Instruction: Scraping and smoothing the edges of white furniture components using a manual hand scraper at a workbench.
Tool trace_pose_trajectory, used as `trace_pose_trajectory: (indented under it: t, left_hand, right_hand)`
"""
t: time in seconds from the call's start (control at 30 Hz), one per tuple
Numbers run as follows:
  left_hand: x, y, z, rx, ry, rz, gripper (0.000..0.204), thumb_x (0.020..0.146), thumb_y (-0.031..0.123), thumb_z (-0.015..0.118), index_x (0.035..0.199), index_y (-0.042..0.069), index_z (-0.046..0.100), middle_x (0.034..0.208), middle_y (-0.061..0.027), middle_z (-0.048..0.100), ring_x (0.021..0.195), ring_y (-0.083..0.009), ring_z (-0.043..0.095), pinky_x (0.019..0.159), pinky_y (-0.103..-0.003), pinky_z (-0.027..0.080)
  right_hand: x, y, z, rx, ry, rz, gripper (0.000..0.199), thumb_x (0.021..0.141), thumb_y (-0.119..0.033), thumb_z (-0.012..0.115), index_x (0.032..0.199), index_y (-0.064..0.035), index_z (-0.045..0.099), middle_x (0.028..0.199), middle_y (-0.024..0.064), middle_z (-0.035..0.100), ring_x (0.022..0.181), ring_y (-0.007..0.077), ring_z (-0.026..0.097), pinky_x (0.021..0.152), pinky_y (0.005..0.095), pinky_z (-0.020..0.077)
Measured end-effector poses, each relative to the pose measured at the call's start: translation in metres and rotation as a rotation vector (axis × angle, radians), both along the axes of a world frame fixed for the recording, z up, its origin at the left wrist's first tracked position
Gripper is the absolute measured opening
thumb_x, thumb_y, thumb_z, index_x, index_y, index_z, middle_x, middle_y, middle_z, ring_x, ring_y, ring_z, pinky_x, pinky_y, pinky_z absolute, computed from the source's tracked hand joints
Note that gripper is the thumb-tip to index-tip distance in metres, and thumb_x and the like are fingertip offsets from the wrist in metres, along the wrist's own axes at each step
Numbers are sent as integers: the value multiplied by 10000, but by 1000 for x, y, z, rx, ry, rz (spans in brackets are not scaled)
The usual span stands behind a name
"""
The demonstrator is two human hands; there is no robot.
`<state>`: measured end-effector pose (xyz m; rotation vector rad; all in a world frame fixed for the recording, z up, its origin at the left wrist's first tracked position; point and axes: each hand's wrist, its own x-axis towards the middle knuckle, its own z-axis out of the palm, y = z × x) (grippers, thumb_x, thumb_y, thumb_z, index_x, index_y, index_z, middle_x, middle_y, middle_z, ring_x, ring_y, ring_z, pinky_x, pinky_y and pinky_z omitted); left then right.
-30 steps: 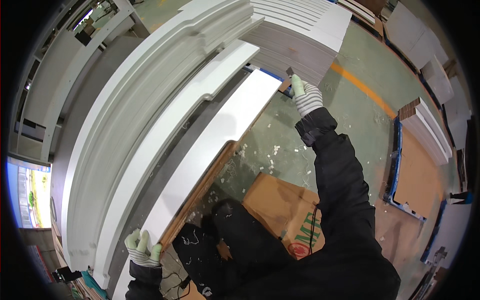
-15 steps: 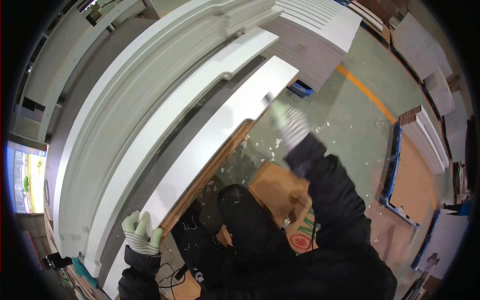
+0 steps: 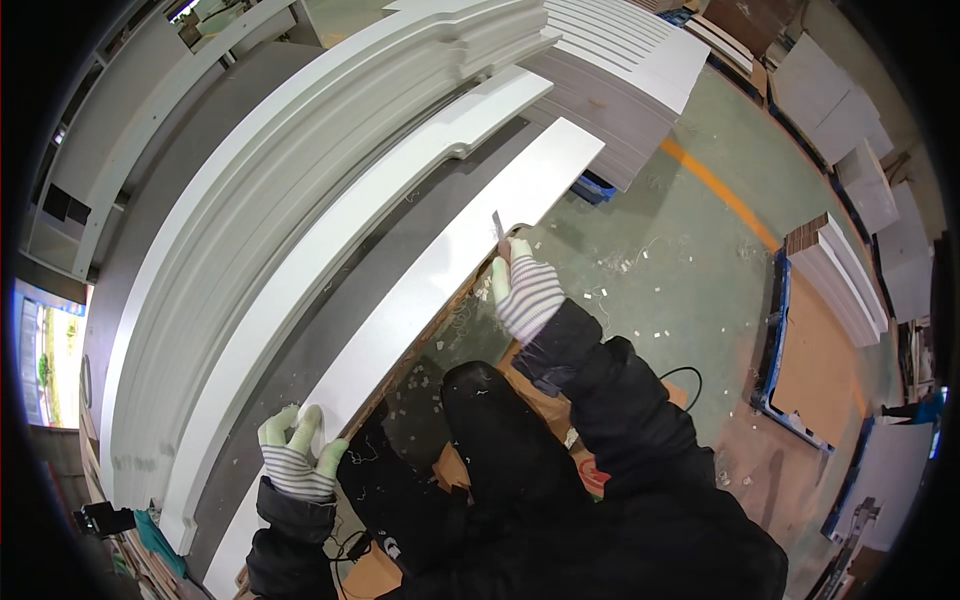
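A long white panel (image 3: 425, 290) with a stepped notch in its near edge slants across the bench in front of me. My left hand (image 3: 300, 452), in a pale glove with a striped cuff, grips the panel's near edge toward its lower end, the thumb at the edge and the fingers over the top. My right hand (image 3: 525, 290), gloved alike, is closed round a small tool with a flat grey blade and brown handle (image 3: 503, 243). The blade lies over the panel beside the notch. Whether it touches the surface, I cannot tell.
A second white panel (image 3: 335, 220) and a stack of curved moulded panels (image 3: 230, 190) lie beyond on the grey bench top (image 3: 320, 300). Ribbed panels (image 3: 620, 110) are stacked at the back. White scraps litter the green floor (image 3: 640, 260). A blue-edged pallet (image 3: 770, 350) stands right.
My right hand has moved with the tool back along the panel's edge, nearer to me, to the notch. Less of the panel's brown side shows. My left hand keeps its hold.
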<state>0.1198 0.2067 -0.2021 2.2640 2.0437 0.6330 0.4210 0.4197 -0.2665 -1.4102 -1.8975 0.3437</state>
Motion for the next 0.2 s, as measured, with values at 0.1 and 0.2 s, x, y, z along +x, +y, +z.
trace_pose_trajectory:
  t: [0.1,0.2]
  left_hand:
    - [-1,-2,-1,9,-2,20,601,681,180,808,1229,47,597,1127,-191,548,1041,-354,519,903,-449,432]
    - [-2,-3,-1,-7,-6,43,651,661,218,827,1248,57,595,1132,-186,551,1044,-348,521,908,-461,429]
  right_hand:
    - [-3,3,-3,-177,56,-167,235,955,-188,502,1081,11,507,695,253,606,622,414,625,539,469,484]
    - [3,14,-37,-398,782,-194,277,954,-265,561,1098,-32,518,713,172,667,604,302,674,462,420,476]
